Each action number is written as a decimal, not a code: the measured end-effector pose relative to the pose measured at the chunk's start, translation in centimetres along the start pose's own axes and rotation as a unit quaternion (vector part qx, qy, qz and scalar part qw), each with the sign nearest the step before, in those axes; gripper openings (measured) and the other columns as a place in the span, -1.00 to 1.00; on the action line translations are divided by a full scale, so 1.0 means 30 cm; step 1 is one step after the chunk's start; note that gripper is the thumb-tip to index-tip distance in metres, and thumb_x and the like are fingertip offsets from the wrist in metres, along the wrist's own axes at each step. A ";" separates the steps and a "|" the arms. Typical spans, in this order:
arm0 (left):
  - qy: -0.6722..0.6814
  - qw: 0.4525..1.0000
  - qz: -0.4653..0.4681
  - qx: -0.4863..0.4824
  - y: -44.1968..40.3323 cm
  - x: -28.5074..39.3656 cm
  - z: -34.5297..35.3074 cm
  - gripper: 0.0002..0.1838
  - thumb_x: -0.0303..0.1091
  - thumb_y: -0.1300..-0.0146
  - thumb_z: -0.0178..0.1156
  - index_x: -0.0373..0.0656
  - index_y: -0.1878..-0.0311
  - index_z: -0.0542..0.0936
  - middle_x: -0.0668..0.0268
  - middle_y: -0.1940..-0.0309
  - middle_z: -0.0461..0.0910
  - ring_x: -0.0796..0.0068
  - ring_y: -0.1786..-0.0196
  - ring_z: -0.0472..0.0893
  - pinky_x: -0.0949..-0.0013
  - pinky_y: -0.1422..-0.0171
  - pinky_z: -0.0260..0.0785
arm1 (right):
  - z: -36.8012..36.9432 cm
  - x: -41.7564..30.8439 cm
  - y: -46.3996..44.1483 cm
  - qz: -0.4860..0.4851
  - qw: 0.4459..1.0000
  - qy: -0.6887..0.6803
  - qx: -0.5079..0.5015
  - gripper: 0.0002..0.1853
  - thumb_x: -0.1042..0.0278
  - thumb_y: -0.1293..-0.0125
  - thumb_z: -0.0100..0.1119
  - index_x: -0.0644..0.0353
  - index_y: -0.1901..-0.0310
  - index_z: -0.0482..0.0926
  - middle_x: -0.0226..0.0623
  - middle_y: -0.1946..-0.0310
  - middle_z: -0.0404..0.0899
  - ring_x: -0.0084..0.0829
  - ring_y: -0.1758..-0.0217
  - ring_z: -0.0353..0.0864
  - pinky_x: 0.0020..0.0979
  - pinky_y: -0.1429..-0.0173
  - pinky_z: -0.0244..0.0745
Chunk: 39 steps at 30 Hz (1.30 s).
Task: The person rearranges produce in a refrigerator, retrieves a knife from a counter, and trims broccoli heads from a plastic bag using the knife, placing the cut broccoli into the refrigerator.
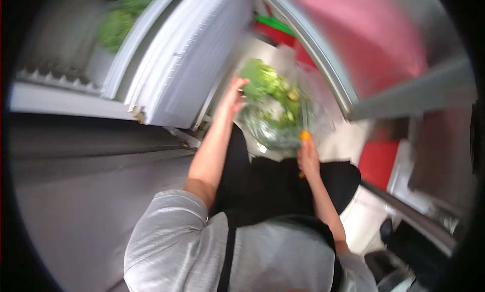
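A leafy green vegetable (260, 79), blurred, is gripped at its left side by my left hand (236, 95). My right hand (308, 158) is closed round the orange handle of a knife (304, 136), whose blade points away from me beside the greens. Below and around the vegetable lies a clear plastic bag (268, 132) with more green pieces in it, in front of my knees. The tips of my left fingers are partly hidden at the vegetable.
An open white fridge door (194, 54) stands at the left, with green vegetables (115, 31) behind it. A metal frame (328, 64) rises at the right, near a pink surface (361, 29). A red container (379, 163) is on the right.
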<state>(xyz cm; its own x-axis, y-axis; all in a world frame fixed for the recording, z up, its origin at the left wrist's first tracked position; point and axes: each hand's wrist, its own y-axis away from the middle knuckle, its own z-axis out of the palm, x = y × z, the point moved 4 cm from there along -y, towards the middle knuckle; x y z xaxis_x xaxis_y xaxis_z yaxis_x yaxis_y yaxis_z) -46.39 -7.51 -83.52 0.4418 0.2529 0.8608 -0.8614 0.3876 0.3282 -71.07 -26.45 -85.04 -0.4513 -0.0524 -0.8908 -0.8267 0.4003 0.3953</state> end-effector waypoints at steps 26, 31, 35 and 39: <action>-0.616 0.447 0.451 0.467 0.417 0.970 0.000 -0.39 -0.03 -0.06 0.10 -0.14 -0.15 0.32 0.02 -0.15 0.27 -0.01 -0.15 0.30 0.08 -0.17 0.19 | -0.163 0.017 -0.108 0.043 0.984 0.175 -0.011 -0.54 0.08 -0.29 -0.16 0.10 -0.16 0.20 0.13 0.19 0.48 0.02 0.07 0.46 -0.25 0.04 0.35; -0.709 0.699 0.088 -0.030 -0.127 -0.078 0.187 -0.68 -0.17 -0.07 0.00 -0.17 0.24 0.57 0.05 0.25 0.54 0.11 0.14 0.52 0.22 0.08 0.37 | -0.166 0.063 -0.131 0.019 0.978 0.207 0.029 -0.51 0.07 -0.25 -0.08 0.05 -0.17 0.18 0.13 0.25 0.50 0.04 0.16 0.50 -0.20 0.10 0.37; -0.641 0.760 -0.086 -0.072 -0.161 -0.442 0.284 -0.63 -0.32 0.16 0.20 -0.26 0.20 0.56 -0.03 0.19 0.52 0.17 0.07 0.50 0.30 -0.03 0.31 | -0.182 0.021 -0.111 0.022 0.979 0.188 0.078 -0.49 0.12 -0.24 -0.01 0.11 -0.18 0.19 0.04 0.23 0.50 -0.13 0.12 0.51 -0.33 0.07 0.37; -0.236 0.939 -0.194 -0.157 -0.268 -0.740 0.345 -0.04 -0.20 0.29 0.40 -0.35 -0.20 0.15 0.07 -0.03 0.39 0.26 -0.06 0.41 0.37 -0.10 0.26 | -0.221 0.054 -0.122 -0.041 0.968 0.197 0.152 -0.49 0.14 -0.26 -0.08 0.08 -0.20 0.11 0.11 0.29 0.52 0.02 0.22 0.52 -0.20 0.16 0.39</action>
<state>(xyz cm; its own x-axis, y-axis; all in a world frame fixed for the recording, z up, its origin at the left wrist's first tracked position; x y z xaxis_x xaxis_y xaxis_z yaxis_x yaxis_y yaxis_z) -51.88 -25.40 -101.24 0.4827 -0.3532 0.8014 -0.5093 0.6312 0.5850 -70.99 -34.06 -86.43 -0.5309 -0.4165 -0.7380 -0.7556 0.6269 0.1898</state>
